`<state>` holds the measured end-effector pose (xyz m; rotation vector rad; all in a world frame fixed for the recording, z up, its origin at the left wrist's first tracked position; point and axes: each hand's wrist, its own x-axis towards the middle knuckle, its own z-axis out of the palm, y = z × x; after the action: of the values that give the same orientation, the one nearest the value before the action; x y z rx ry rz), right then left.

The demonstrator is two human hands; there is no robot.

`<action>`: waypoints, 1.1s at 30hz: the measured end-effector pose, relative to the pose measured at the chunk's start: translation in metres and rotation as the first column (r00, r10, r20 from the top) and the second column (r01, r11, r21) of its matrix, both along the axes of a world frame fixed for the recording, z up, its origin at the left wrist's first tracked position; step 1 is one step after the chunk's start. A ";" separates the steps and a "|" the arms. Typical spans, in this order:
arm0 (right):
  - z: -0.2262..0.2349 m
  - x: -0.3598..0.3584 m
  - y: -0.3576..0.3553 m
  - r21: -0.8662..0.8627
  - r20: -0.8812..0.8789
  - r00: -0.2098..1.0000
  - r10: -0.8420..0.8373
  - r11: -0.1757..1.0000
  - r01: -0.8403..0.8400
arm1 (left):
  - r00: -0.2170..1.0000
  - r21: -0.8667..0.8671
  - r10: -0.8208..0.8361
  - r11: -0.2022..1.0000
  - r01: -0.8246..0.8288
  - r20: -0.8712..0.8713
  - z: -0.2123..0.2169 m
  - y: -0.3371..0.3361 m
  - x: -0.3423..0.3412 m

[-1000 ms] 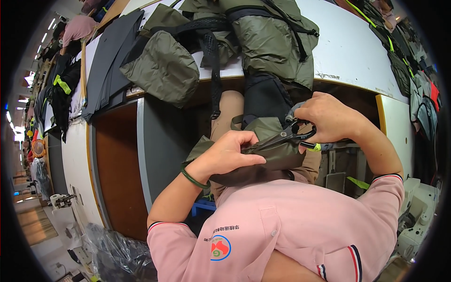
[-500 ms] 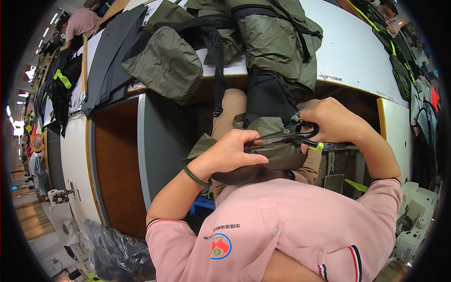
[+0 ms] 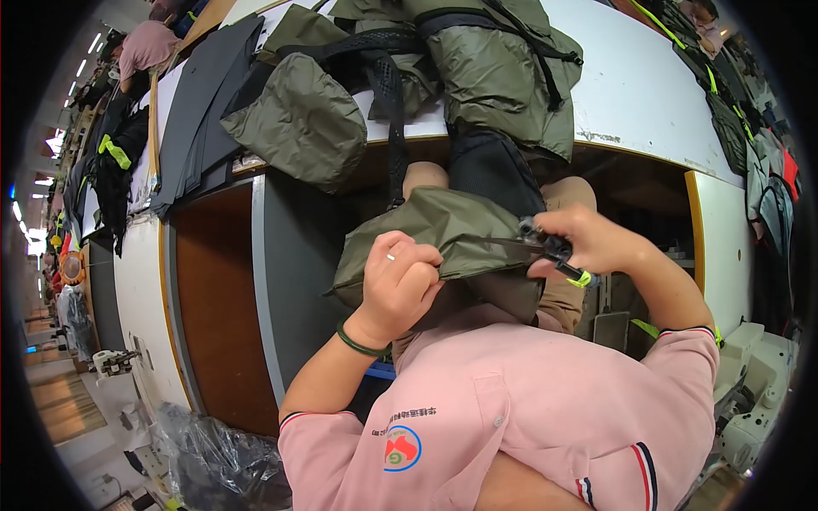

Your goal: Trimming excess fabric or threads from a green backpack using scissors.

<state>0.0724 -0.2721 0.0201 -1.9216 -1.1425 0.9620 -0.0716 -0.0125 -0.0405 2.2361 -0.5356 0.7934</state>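
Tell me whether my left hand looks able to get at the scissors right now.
Probably yes: nothing solid seems to stand between your left hand and the scissors, which point toward it across the olive fabric. But that hand pinches the fabric, and your right hand holds the scissors.

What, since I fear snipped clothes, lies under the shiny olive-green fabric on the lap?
Beige trouser legs show past the olive-green fabric, a dark fold below its near edge; the rest underneath is covered.
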 end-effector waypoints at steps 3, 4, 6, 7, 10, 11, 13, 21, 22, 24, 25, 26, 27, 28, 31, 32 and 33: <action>0.013 0.013 -0.010 0.064 0.605 0.796 0.004 0.996 -0.054 | 0.997 0.018 -0.018 1.000 0.017 0.069 -0.003 0.004 -0.004; 0.019 0.016 -0.013 0.061 0.627 0.779 -0.006 0.997 -0.041 | 0.995 0.022 -0.026 0.999 0.025 0.092 -0.003 0.003 -0.004; 0.026 0.020 -0.016 0.093 0.697 0.716 -0.025 0.994 -0.055 | 0.992 0.024 -0.041 0.999 0.038 0.118 -0.002 0.003 -0.005; 0.029 0.022 -0.019 0.088 0.700 0.713 -0.028 0.995 -0.047 | 0.991 0.044 -0.043 0.998 0.037 0.127 -0.001 0.004 -0.007; 0.036 0.028 -0.030 0.036 0.733 0.680 0.012 0.998 -0.056 | 0.983 0.052 -0.055 0.998 0.047 0.173 -0.002 0.002 -0.007; 0.038 0.029 -0.033 -0.006 0.731 0.681 0.045 0.998 -0.058 | 0.983 0.049 -0.053 0.998 0.045 0.173 -0.002 0.003 -0.009; 0.039 0.028 -0.038 -0.048 0.727 0.683 0.073 0.997 -0.055 | 0.983 0.047 -0.055 0.998 0.048 0.173 -0.003 0.003 -0.010; 0.035 0.025 -0.040 -0.122 0.679 0.715 0.167 0.986 -0.114 | 0.983 0.066 -0.085 0.995 0.075 0.163 -0.003 0.001 -0.011; 0.035 0.025 -0.039 -0.120 0.679 0.715 0.166 0.986 -0.115 | 0.983 0.068 -0.085 0.995 0.075 0.162 -0.003 0.001 -0.012; 0.037 0.025 -0.037 -0.148 0.654 0.730 0.197 0.980 -0.132 | 0.987 0.091 -0.094 0.992 0.083 0.129 -0.003 0.003 -0.013; 0.038 0.025 -0.037 -0.147 0.654 0.731 0.197 0.980 -0.133 | 0.987 0.091 -0.093 0.992 0.082 0.129 -0.003 0.002 -0.013; 0.039 0.025 -0.037 -0.196 0.646 0.728 0.229 0.972 -0.131 | 0.985 0.082 -0.093 0.993 0.082 0.148 -0.003 0.002 -0.012; 0.040 0.025 -0.037 -0.244 0.637 0.726 0.260 0.961 -0.129 | 0.981 0.072 -0.093 0.994 0.082 0.168 -0.003 0.001 -0.011; 0.039 0.024 -0.038 -0.244 0.637 0.726 0.259 0.961 -0.130 | 0.981 0.073 -0.093 0.994 0.081 0.168 -0.003 0.001 -0.012; 0.038 0.025 -0.041 -0.274 0.625 0.730 0.277 0.953 -0.128 | 0.980 0.078 -0.101 0.993 0.088 0.169 -0.003 0.001 -0.011; 0.039 0.026 -0.039 -0.235 0.635 0.733 0.244 0.965 -0.117 | 0.980 0.068 -0.103 0.993 0.093 0.170 -0.003 0.001 -0.011; 0.040 0.027 -0.037 -0.196 0.645 0.735 0.210 0.975 -0.107 | 0.980 0.058 -0.106 0.994 0.097 0.171 -0.003 0.002 -0.010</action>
<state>0.0991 -0.3092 0.0602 -2.4120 -1.6977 0.4304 -0.0816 -0.0110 -0.0431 2.1763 -0.7538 0.9362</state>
